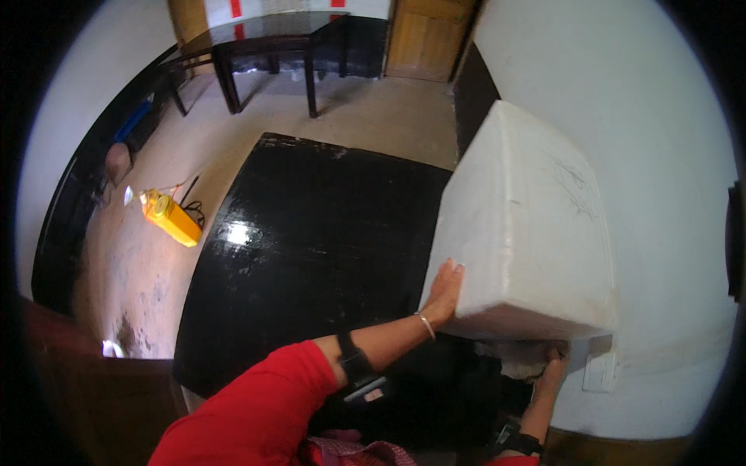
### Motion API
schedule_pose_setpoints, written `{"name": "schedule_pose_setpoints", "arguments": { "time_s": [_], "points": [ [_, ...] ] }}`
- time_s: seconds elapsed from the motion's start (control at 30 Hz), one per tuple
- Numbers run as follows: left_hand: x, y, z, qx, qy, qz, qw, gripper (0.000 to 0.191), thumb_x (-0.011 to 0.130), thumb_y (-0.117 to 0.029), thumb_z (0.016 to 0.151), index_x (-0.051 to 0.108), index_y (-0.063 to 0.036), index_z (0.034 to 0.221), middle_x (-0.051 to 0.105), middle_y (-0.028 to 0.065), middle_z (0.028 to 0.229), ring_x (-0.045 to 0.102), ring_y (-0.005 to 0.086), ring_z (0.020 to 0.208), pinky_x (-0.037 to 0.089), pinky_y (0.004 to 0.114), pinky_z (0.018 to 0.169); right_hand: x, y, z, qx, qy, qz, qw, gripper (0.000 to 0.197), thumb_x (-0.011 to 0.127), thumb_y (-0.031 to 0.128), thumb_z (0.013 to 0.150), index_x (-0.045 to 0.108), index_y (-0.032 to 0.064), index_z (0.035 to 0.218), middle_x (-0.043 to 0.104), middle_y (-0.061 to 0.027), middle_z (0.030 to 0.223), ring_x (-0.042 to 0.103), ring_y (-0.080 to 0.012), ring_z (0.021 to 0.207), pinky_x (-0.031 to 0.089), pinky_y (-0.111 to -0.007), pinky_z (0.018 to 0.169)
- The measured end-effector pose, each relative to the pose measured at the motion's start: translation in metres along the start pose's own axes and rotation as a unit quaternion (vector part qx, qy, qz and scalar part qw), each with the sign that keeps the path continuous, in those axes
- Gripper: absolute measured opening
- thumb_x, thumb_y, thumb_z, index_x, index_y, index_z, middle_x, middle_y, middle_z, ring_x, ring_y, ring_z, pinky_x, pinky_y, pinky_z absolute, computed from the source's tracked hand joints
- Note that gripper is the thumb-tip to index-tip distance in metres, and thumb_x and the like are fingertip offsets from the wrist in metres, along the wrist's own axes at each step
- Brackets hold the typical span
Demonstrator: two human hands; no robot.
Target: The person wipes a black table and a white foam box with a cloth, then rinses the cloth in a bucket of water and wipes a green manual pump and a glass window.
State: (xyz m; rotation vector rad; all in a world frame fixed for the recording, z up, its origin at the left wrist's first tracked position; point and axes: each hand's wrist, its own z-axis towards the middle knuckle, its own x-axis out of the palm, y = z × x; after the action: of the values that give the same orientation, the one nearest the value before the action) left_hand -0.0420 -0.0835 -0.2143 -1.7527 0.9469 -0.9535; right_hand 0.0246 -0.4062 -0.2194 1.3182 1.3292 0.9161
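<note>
A large white box (472,233), its surface marked with dark scribbles, stands at the right end of the black table (326,215), close to the wall. My left hand (446,291) lies flat against the side of the box, fingers extended. Below the box's near edge, my right hand (552,370) has its fingers on a greyish, crumpled, cloth-like piece (516,358). Most of that piece is shaded, and the box's underside is hidden.
On the floor at left stands a yellow jerrycan-like sprayer (175,220) with a dark hose. A dark table (274,29) stands at the far wall, left of a wooden door (428,41). A white wall fitting (599,370) is near my right hand.
</note>
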Motion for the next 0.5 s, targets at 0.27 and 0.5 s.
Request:
{"name": "schedule_pose_setpoints", "arguments": {
  "time_s": [0.27,0.5],
  "points": [
    [0.040,0.001,0.048,0.007,-0.068,0.094,0.993,0.073,0.021,-0.058,0.083,0.012,-0.0069,0.135,0.011,0.0169,0.140,0.008,0.0296,0.130,0.008,0.038,0.104,0.029,0.035,0.045,-0.031,-0.012,0.003,0.999,0.058,0.053,0.010,0.076,0.027,-0.0018,0.126,0.039,-0.0186,0.120,0.041,-0.0294,0.106,0.036,-0.037,0.089],
    [0.089,-0.013,0.055,-0.006,-0.083,0.086,0.993,0.075,0.022,-0.060,0.082,0.010,-0.0097,0.136,0.008,0.0153,0.141,0.007,0.0305,0.130,0.008,0.041,0.103,0.012,0.033,0.082,-0.139,-0.015,-0.073,0.987,0.063,0.056,0.007,0.070,0.031,-0.0007,0.127,0.042,-0.0147,0.120,0.044,-0.0267,0.102,0.036,-0.032,0.087]
  ]
}}
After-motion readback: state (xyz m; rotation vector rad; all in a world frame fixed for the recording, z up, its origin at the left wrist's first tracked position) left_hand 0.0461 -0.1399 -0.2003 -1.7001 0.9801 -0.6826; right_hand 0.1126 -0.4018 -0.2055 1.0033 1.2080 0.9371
